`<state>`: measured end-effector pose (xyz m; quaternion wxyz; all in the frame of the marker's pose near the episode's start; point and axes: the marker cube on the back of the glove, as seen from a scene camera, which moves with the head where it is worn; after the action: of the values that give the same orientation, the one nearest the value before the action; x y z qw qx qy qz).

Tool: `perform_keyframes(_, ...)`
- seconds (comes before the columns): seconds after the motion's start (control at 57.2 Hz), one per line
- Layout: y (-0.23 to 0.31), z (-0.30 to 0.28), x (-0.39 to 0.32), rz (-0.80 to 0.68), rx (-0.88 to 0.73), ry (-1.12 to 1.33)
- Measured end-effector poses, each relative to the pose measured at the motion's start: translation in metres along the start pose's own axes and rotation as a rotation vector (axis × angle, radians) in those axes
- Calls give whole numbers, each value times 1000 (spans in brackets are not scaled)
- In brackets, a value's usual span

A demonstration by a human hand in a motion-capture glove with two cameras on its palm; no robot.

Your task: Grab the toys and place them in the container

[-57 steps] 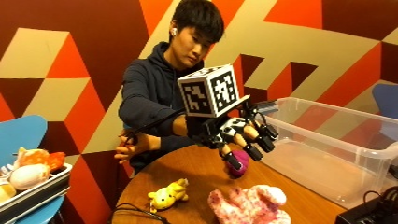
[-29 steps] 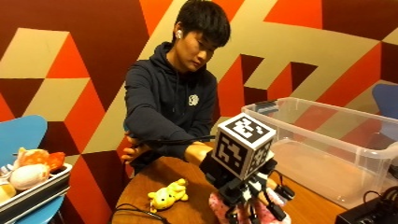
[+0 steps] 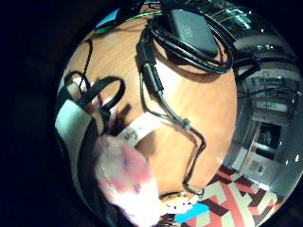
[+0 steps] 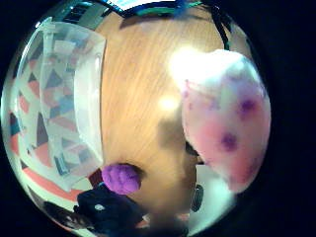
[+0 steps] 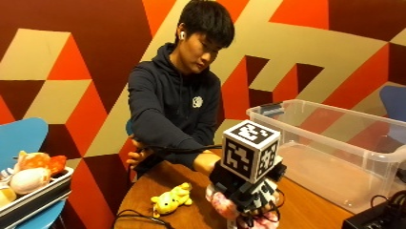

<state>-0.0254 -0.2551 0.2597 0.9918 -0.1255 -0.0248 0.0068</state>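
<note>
In the outside view my gloved right hand (image 5: pixel 248 193) is down on a pink plush toy (image 5: pixel 222 206) at the front of the round wooden table (image 5: pixel 190 179), fingers curled over it. The toy sits close against the palm in both palm views (image 4: pixel 227 123) (image 3: pixel 125 175), and its white label lies on the wood. A yellow plush toy (image 5: pixel 171 199) lies to the left of the hand, apart from it. A purple toy (image 4: pixel 121 177) rests on the table beside the clear plastic container (image 4: pixel 64 98); the outside view does not show it. The container (image 5: pixel 355 143) stands at the right.
A black box with coiled cables (image 3: pixel 189 28) lies on the table near the front right (image 5: pixel 380 217). A cable (image 5: pixel 136 217) runs along the front left edge. Left of the table, a blue chair (image 5: pixel 25 136) stands behind a tray of other plush toys (image 5: pixel 28 179).
My hand has moved from mid-air near the purple toy and container forward and down onto the pink plush toy. The yellow toy has not moved.
</note>
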Motion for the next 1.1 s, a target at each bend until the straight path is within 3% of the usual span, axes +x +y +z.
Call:
perform_keyframes(0.332,40,-117,-53,-88,184,-63)
perform_keyframes(0.577,76,-210,-172,-292,322,-152)
perform_keyframes(0.786,70,-200,-253,-300,164,-146)
perform_keyframes(0.874,74,-177,-273,-403,32,-71)
perform_keyframes(0.979,81,-164,-271,-507,-14,1)
perform_keyframes(1.101,91,-164,-235,-455,25,88)
